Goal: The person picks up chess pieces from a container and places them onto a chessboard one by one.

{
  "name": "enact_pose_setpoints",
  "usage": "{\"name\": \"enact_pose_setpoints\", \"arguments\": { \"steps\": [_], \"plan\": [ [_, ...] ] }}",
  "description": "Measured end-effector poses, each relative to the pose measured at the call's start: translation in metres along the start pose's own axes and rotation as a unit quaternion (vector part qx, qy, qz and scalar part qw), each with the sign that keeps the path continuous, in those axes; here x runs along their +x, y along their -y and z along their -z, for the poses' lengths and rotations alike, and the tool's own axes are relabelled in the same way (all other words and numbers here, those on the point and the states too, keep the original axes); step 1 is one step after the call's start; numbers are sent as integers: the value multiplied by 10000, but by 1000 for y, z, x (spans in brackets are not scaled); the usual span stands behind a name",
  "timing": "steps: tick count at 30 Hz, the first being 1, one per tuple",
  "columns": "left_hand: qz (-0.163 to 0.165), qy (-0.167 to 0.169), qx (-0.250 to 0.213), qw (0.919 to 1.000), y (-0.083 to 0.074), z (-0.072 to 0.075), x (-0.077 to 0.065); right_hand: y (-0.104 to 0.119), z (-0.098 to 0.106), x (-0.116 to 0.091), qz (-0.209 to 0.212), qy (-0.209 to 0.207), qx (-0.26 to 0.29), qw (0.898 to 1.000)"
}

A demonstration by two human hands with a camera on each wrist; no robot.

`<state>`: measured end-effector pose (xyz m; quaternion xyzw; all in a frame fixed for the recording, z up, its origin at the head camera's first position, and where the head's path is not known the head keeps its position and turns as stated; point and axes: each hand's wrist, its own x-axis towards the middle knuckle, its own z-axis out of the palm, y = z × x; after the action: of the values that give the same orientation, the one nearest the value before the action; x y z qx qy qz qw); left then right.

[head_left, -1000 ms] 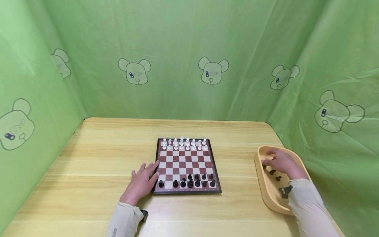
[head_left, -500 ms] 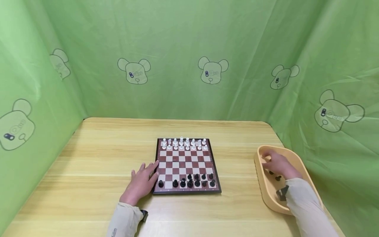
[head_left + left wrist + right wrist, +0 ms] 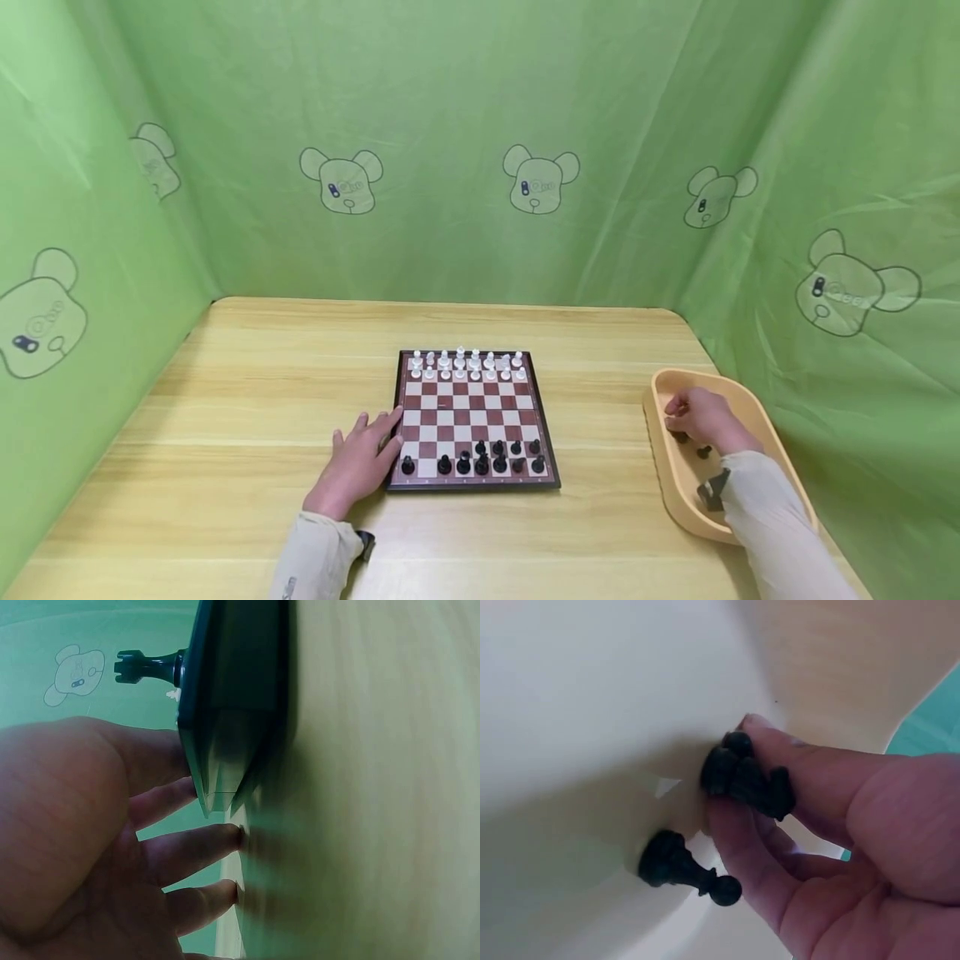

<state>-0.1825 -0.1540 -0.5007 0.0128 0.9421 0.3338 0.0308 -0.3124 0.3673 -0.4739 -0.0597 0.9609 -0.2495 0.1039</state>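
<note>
My left hand (image 3: 358,467) rests on the wooden table with fingers spread, thumb and fingertips against the left edge of the chessboard (image 3: 472,417). In the left wrist view the board's dark side (image 3: 236,697) shows beside the thumb, and a black rook (image 3: 146,667) stands on top. My right hand (image 3: 705,417) is inside the yellow bin (image 3: 667,492). Thumb and fingers pinch black chess pieces (image 3: 742,776), which overlap as a clump; one has a round pawn-like head. A black pawn (image 3: 682,866) lies on its side just below the fingers.
White chess pieces (image 3: 461,362) fill two rows at the board's far side. Several black pieces (image 3: 482,464) stand along the near side, with gaps at the left. A green cloth (image 3: 450,233) walls the table's back and sides.
My right hand has shifted slightly within the bin, its fingers coming together on black pieces and drawing back a little from the far left corner. The left hand and board stay put.
</note>
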Motion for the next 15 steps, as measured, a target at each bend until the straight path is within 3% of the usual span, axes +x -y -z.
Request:
{"name": "enact_pose_setpoints", "arguments": {
  "steps": [9, 15],
  "plan": [
    [-14, -22, -14, 10000, 0, 0, 0, 1, 3, -3, 125, -78, -211, 9997],
    [-5, -9, -15, 10000, -1, 0, 0, 1, 13, -8, 44, -480, -392, 9981]
  ]
}}
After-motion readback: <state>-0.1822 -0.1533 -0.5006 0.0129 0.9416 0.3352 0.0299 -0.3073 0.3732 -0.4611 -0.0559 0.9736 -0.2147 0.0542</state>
